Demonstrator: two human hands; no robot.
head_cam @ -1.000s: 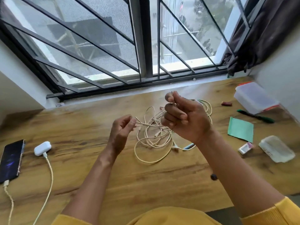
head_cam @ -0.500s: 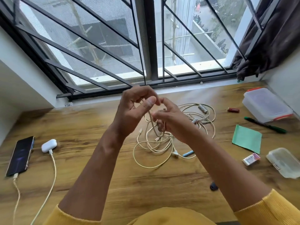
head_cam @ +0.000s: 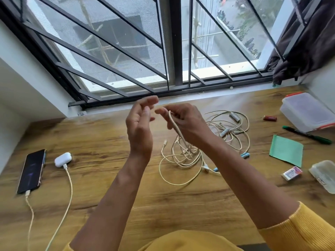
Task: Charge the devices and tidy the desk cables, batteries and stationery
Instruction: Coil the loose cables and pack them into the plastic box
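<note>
A tangle of cream cables [head_cam: 183, 156] lies mid-desk, with more loops [head_cam: 233, 127] to its right. My right hand [head_cam: 184, 124] is raised above the desk and grips a doubled strand of cable that hangs down into the tangle. Just left of it, my left hand [head_cam: 140, 127] is lifted with its fingers spread, holding nothing. A dark phone [head_cam: 31, 171] and a white earbud case [head_cam: 62, 159] lie at the left, each with a cable plugged in. Two batteries [head_cam: 234, 117] lie among the right-hand loops.
At the right are a clear plastic box [head_cam: 308, 111], a red battery [head_cam: 270, 118], a green pen [head_cam: 308, 134], a green paper [head_cam: 286, 150], an eraser [head_cam: 291, 173] and a small clear lid [head_cam: 324, 175]. Blue-tipped items [head_cam: 244, 155] lie near the cables. A barred window stands behind.
Both hands have risen from the tangle. My left hand has let go of the cable and spread its fingers, while my right hand keeps its strand and lifts it.
</note>
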